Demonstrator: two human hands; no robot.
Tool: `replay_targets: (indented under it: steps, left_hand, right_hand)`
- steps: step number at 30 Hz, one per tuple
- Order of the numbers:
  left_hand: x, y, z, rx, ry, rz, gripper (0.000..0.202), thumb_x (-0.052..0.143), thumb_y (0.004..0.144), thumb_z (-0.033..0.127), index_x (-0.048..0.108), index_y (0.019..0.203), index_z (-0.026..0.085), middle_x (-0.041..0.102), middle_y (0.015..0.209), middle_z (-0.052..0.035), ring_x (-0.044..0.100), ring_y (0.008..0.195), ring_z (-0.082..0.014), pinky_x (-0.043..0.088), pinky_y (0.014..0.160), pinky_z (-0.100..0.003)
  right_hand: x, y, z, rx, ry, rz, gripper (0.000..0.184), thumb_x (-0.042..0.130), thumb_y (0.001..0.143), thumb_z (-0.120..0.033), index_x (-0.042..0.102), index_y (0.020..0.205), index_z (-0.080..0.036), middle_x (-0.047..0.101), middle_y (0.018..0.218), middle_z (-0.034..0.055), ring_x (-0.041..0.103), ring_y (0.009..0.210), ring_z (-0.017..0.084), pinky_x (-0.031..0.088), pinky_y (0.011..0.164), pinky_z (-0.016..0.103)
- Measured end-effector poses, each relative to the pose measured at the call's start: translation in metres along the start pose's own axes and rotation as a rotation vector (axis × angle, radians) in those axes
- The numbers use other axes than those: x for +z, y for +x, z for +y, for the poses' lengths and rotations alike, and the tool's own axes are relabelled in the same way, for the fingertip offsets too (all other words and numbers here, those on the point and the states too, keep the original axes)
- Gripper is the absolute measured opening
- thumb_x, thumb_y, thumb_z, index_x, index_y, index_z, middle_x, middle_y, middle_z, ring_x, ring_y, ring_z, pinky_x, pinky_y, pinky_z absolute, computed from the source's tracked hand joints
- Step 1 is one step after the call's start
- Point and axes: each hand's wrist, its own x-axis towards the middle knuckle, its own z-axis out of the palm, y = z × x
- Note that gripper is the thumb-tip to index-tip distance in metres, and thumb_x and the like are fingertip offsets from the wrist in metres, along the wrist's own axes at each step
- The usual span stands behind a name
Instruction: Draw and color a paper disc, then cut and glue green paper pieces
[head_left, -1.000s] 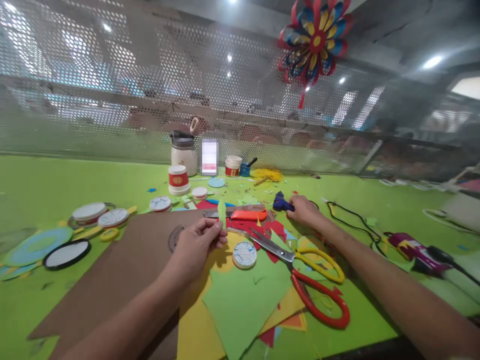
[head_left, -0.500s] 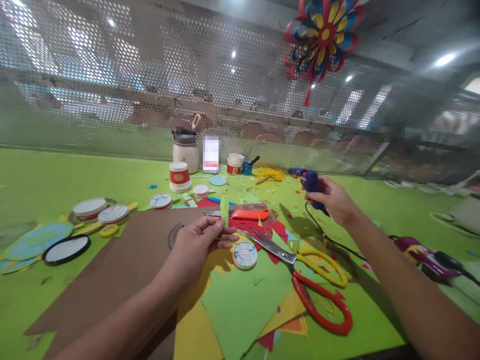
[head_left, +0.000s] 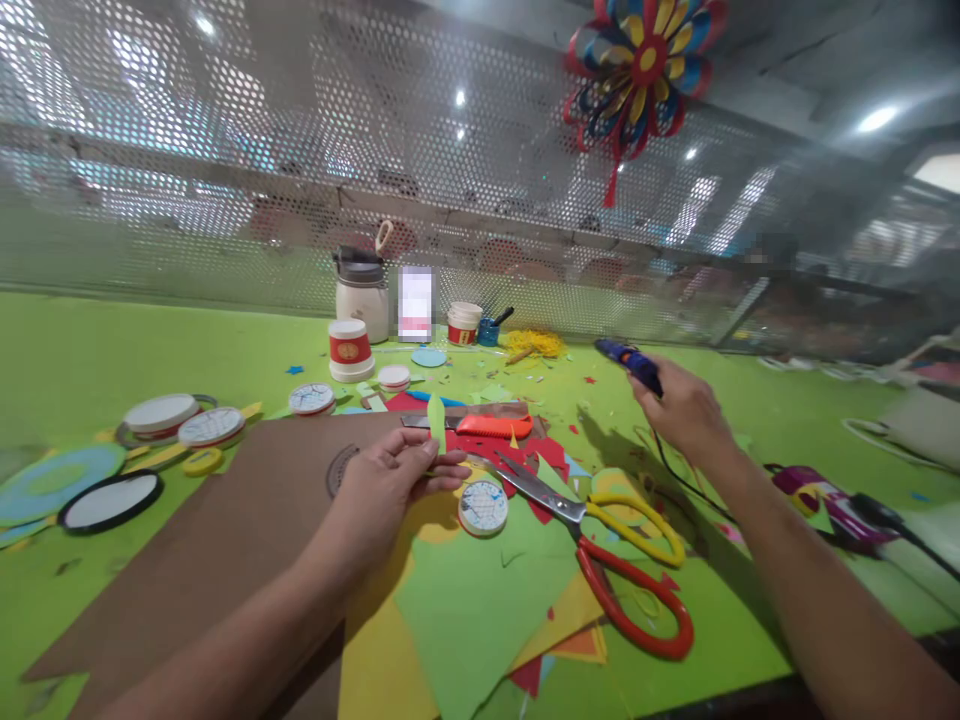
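Observation:
Between the thumb and fingers of my left hand (head_left: 405,475) stands a small light-green paper leaf (head_left: 436,420), held upright. My right hand (head_left: 682,405) is wrapped round a dark blue glue gun (head_left: 630,362), raised over the table with its nozzle pointing left and its black cord trailing down. Just right of my left hand lies a round white lid (head_left: 483,508) with blue marks. Large scissors (head_left: 559,505) with one yellow and one red handle rest on the paper pieces, blades partly apart. An orange utility knife (head_left: 491,426) lies behind my left fingertips.
Brown cardboard (head_left: 247,500) and green paper (head_left: 480,600) cover the near table. White lids and a black-rimmed disc (head_left: 112,500) lie left. A jug (head_left: 361,300), red-and-white cup (head_left: 350,350) and bright phone (head_left: 416,303) stand behind. At right sits a purple device (head_left: 832,510) with a cord.
My right hand has shifted slightly right and turned the glue gun, which now points further left. The paper leaf stays in my left hand. The whole view has shifted a little.

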Motion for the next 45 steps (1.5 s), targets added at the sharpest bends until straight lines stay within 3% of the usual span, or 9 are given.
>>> replay_targets:
  steps: [3, 7, 10, 15, 21, 29, 34, 38, 45]
  left_hand:
    - [-0.002, 0.002, -0.001, 0.005, -0.005, 0.008, 0.009, 0.056, 0.091, 0.01, 0.056, 0.083, 0.013, 0.077, 0.077, -0.0121, 0.073, 0.064, -0.0145, 0.059, 0.064, -0.021]
    - [-0.004, 0.005, -0.002, -0.017, -0.028, -0.005, 0.01, 0.058, 0.087, 0.008, 0.056, 0.08, 0.014, 0.076, 0.073, -0.0103, 0.071, 0.059, -0.0136, 0.058, 0.062, -0.022]
    - [-0.005, 0.006, -0.001, -0.025, -0.025, -0.001, 0.007, 0.062, 0.084, 0.01, 0.059, 0.079, 0.014, 0.074, 0.069, -0.0076, 0.068, 0.056, -0.0114, 0.054, 0.057, -0.018]
    - [-0.006, 0.004, 0.002, -0.008, 0.008, 0.003, 0.009, 0.073, 0.076, 0.017, 0.066, 0.075, 0.013, 0.072, 0.065, -0.0047, 0.066, 0.057, -0.0102, 0.052, 0.055, -0.016]
    - [-0.006, 0.004, 0.003, -0.003, 0.003, 0.008, 0.01, 0.075, 0.073, 0.016, 0.067, 0.078, 0.012, 0.073, 0.064, -0.0049, 0.067, 0.058, -0.0108, 0.053, 0.059, -0.017]
    - [-0.005, 0.002, 0.004, 0.027, -0.031, -0.003, 0.038, 0.078, 0.069, 0.017, 0.065, 0.104, 0.01, 0.072, 0.064, -0.0026, 0.066, 0.058, -0.0114, 0.053, 0.057, -0.018]
    - [-0.008, 0.003, 0.005, 0.048, -0.013, -0.02, 0.032, 0.082, 0.064, 0.024, 0.063, 0.088, 0.014, 0.07, 0.062, -0.0012, 0.065, 0.057, -0.0118, 0.052, 0.056, -0.019]
    - [-0.008, 0.003, 0.008, 0.066, 0.006, -0.038, 0.03, 0.082, 0.063, 0.027, 0.059, 0.078, 0.015, 0.07, 0.064, -0.0016, 0.065, 0.06, -0.0121, 0.053, 0.06, -0.02]
    - [-0.006, 0.001, 0.007, 0.115, 0.052, -0.085, 0.03, 0.085, 0.065, 0.032, 0.061, 0.076, 0.016, 0.071, 0.065, -0.0011, 0.066, 0.062, -0.0123, 0.054, 0.065, -0.021]
  right_hand:
    - [0.003, 0.0, 0.009, 0.034, -0.065, 0.098, 0.042, 0.048, 0.085, -0.027, 0.06, 0.119, -0.007, 0.068, 0.107, 0.0249, 0.064, 0.099, 0.039, 0.045, 0.088, 0.051]
    - [0.008, -0.005, 0.004, 0.011, -0.046, 0.094, 0.036, 0.054, 0.083, -0.027, 0.063, 0.115, -0.012, 0.071, 0.106, 0.0193, 0.067, 0.097, 0.034, 0.049, 0.088, 0.044]
    - [0.006, -0.005, -0.003, 0.06, -0.009, 0.143, 0.038, 0.053, 0.086, -0.031, 0.06, 0.118, -0.011, 0.069, 0.108, 0.0215, 0.066, 0.099, 0.035, 0.047, 0.09, 0.045]
    - [-0.007, -0.01, -0.03, 0.158, 0.137, 0.142, 0.033, 0.056, 0.087, -0.036, 0.062, 0.11, -0.013, 0.072, 0.08, 0.0119, 0.069, 0.077, 0.029, 0.054, 0.074, 0.04]
    - [-0.028, -0.034, -0.091, 0.169, 0.777, -0.156, 0.024, 0.066, 0.084, -0.036, 0.065, 0.099, -0.017, 0.069, 0.069, 0.0031, 0.062, 0.058, 0.016, 0.05, 0.053, 0.026]
    - [-0.02, -0.048, -0.098, -0.028, 0.7, -0.262, 0.028, 0.069, 0.085, -0.034, 0.066, 0.108, -0.02, 0.071, 0.086, 0.0029, 0.064, 0.074, 0.018, 0.052, 0.068, 0.03]
    - [-0.021, -0.051, -0.109, 0.107, 0.959, -0.332, 0.025, 0.069, 0.084, -0.03, 0.064, 0.106, -0.02, 0.074, 0.092, 0.0045, 0.069, 0.076, 0.017, 0.056, 0.069, 0.028]
    - [-0.026, -0.053, -0.115, 0.209, 1.003, -0.433, 0.026, 0.068, 0.083, -0.029, 0.064, 0.107, -0.018, 0.076, 0.096, 0.0068, 0.07, 0.072, 0.016, 0.057, 0.064, 0.026]
    - [-0.035, -0.059, -0.114, 0.154, 1.016, -0.507, 0.032, 0.064, 0.091, -0.036, 0.061, 0.119, -0.022, 0.073, 0.116, 0.0073, 0.069, 0.105, 0.022, 0.058, 0.08, 0.028]
